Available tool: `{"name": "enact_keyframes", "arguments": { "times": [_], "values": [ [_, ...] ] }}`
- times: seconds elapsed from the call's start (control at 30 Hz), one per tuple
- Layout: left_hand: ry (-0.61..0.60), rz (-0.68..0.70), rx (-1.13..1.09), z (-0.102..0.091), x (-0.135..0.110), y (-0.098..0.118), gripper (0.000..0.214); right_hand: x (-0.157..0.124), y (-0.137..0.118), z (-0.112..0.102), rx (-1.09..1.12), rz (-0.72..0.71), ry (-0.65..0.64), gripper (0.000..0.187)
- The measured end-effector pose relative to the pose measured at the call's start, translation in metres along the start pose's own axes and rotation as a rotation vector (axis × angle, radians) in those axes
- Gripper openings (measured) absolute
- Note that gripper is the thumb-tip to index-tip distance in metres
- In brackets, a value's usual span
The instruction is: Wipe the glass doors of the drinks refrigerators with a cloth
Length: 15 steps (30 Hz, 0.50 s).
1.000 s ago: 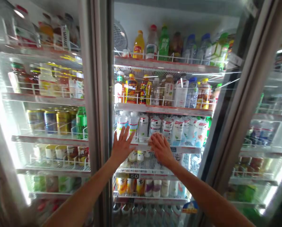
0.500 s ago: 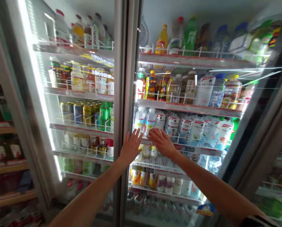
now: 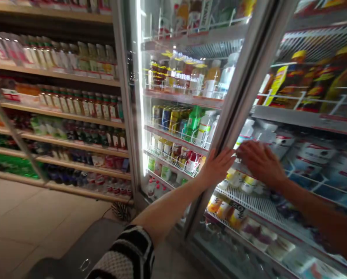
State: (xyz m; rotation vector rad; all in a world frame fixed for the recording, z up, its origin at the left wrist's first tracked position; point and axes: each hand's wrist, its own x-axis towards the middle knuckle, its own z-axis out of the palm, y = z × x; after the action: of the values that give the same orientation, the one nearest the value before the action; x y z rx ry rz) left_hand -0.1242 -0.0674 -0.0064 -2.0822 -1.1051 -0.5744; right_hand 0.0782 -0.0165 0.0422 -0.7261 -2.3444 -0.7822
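My left hand lies over the metal door frame of a lit drinks cooler, its fingers stretched out and slightly spread. To its right, my right hand is raised with fingers extended, in front of a row of clear bottles; it is somewhat blurred. Both hands look free of any object. Whether they touch the glass or frame, I cannot tell. Below the right hand, small white bottles stand on a wire shelf. Left of the frame, cans and a green bottle line another shelf.
Wooden shelves with rows of bottles stand left of the cooler. Tiled floor lies in front of them. A dark grey object is low at the bottom, beside my patterned sleeve. Large bottles fill the right-hand shelf.
The view has swung left and moved closer, so the wooden shelves and floor now show. Both hands stay outstretched side by side at the cooler front; the left now overlaps the door frame.
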Motion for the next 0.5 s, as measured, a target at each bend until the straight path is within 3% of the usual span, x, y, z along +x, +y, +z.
{"name": "enact_keyframes", "arguments": {
  "times": [0.1, 0.17, 0.23, 0.37, 0.43, 0.5],
  "values": [
    [-0.009, -0.028, 0.035, -0.006, 0.005, -0.003, 0.052, 0.049, 0.008, -0.016, -0.058, 0.172, 0.202, 0.044],
    [-0.009, -0.04, 0.056, -0.009, 0.007, -0.002, 0.054, 0.062, 0.002, -0.016, -0.118, 0.247, 0.283, 0.046],
    [0.006, -0.038, 0.067, -0.01, 0.005, -0.002, 0.054, 0.045, -0.014, 0.002, -0.129, 0.221, 0.272, 0.043],
    [0.084, -0.039, 0.037, -0.005, -0.003, -0.003, 0.052, -0.024, -0.037, 0.05, -0.012, -0.035, 0.045, 0.038],
    [0.077, -0.049, 0.018, -0.001, -0.005, -0.006, 0.052, -0.033, -0.031, 0.046, 0.004, -0.064, 0.013, 0.039],
    [0.042, -0.048, 0.013, -0.001, -0.004, -0.01, 0.053, -0.017, -0.015, 0.017, -0.024, 0.102, 0.143, 0.036]
  ]
}}
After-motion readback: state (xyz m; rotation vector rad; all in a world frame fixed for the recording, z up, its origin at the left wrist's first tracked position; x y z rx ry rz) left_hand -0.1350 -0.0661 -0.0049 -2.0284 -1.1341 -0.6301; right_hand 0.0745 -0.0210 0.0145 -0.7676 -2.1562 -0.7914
